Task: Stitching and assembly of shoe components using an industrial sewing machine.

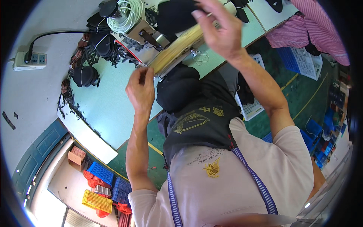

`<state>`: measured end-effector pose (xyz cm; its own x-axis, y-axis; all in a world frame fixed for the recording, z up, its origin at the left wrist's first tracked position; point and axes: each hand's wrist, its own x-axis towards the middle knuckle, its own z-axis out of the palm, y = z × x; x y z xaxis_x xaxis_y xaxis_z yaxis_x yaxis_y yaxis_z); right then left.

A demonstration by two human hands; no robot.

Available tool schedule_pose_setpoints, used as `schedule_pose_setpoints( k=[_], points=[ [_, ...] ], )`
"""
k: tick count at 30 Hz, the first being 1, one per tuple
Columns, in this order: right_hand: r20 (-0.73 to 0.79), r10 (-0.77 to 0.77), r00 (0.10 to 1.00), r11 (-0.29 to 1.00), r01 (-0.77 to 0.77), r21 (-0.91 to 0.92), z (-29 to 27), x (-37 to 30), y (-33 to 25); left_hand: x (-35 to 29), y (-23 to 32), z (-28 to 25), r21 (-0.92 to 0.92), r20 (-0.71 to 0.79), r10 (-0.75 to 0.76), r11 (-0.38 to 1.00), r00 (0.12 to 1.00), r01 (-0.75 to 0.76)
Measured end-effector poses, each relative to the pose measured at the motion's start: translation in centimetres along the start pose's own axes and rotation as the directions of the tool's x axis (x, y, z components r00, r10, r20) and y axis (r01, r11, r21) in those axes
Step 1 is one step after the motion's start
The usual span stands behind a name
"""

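The pale green table (109, 109) is supporting the beige machine (133, 33); black cloth (176, 17) is lying beside it, beyond the yellow bar (179, 44). The right hand (226, 34) is hovering by the cloth — blurred, its hold unclear. The left hand (140, 90) is curling at the bar's near end — whether grasping, I cannot tell. Keeping the cloth flat is probably helping most.

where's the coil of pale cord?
Head view, top, left of centre: the coil of pale cord is beyond the left hand, beside a round black part.
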<state>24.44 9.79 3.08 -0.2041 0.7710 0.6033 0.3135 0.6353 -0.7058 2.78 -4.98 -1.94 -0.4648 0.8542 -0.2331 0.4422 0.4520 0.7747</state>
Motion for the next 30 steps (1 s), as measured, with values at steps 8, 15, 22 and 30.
schedule_pose_setpoints(
  k=[8, 15, 22, 30],
  points=[
    [0.155, -0.142, 0.978, 0.904, 0.192, -0.382, -1.3, -3.2, 5.2, -6.5, -5.2, 0.8, 0.288, 0.256, 0.337, 0.868, 0.906, -0.404],
    [0.390, -0.011, 0.921, 0.987, -0.053, 0.152, 1.3, -7.6, -0.8, -4.8, -5.9, 1.3, 0.301, 0.092, 0.507, 0.806, 0.857, -0.510],
    [0.776, 0.073, 0.626, 0.937, -0.310, 0.162, 2.4, -5.7, -0.3, 2.2, 0.5, -1.6, -0.181, 0.316, 0.057, 0.983, 0.947, 0.001],
    [0.679, 0.428, 0.596, 0.872, -0.470, -0.138, 4.0, -4.5, 0.8, 5.4, 3.2, -0.9, 0.095, 0.184, -0.045, 0.995, 0.982, 0.028]
  ],
)
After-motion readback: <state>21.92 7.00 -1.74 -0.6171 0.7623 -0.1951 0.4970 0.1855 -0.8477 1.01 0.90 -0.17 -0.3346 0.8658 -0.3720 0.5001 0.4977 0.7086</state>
